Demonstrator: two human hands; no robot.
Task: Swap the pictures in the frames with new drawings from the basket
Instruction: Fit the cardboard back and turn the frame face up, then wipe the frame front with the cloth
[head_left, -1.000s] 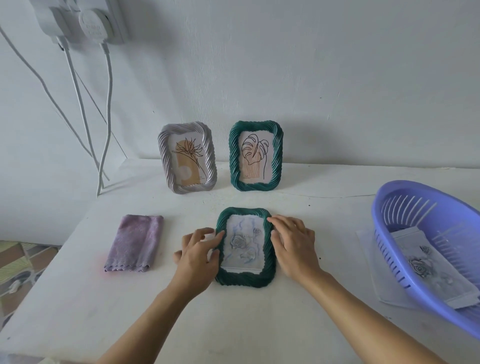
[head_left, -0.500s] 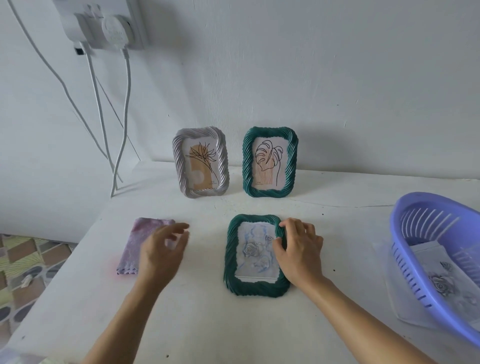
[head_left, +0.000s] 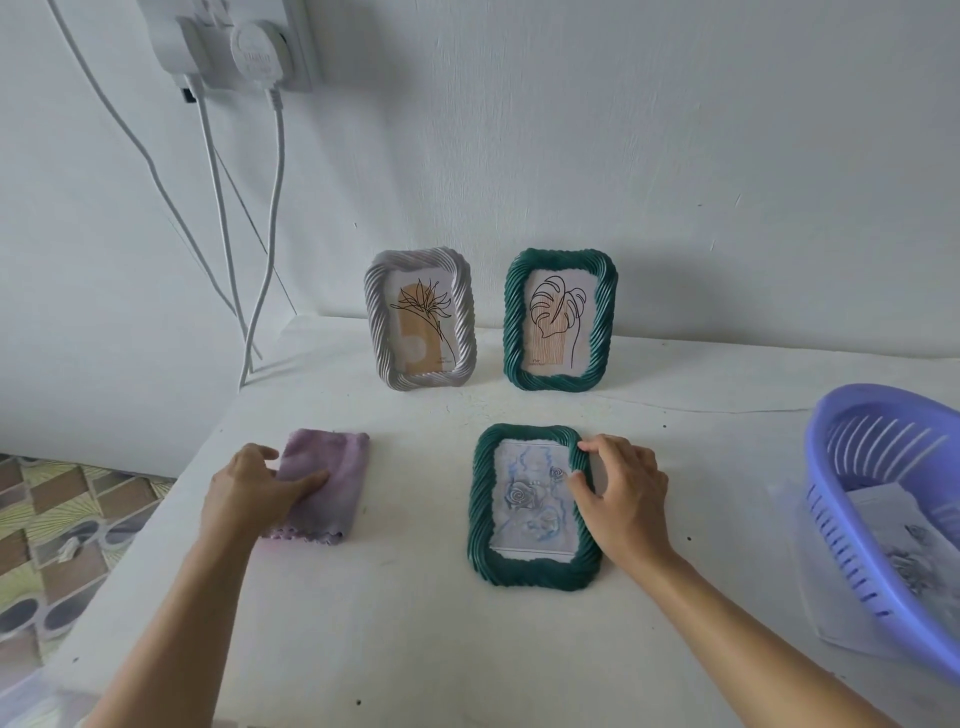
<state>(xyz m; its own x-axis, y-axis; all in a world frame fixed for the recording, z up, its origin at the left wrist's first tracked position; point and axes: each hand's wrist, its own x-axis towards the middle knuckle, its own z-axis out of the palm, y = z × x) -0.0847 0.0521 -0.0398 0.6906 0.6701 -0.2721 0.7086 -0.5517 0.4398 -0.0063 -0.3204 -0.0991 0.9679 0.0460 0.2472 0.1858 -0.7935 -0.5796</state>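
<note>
green, the flat frame (head_left: 535, 506) lies mid-table (head_left: 415, 597), its long axis running away from you and a rose drawing face up inside. your right hand (head_left: 621, 493) pinches its right rim, thumb inside, fingers outside. your left hand (head_left: 249, 491) is well apart to the left, gripping the purple cloth (head_left: 332, 483). the basket (head_left: 883, 509) crowds the right edge, so the open room is toward you.
</note>
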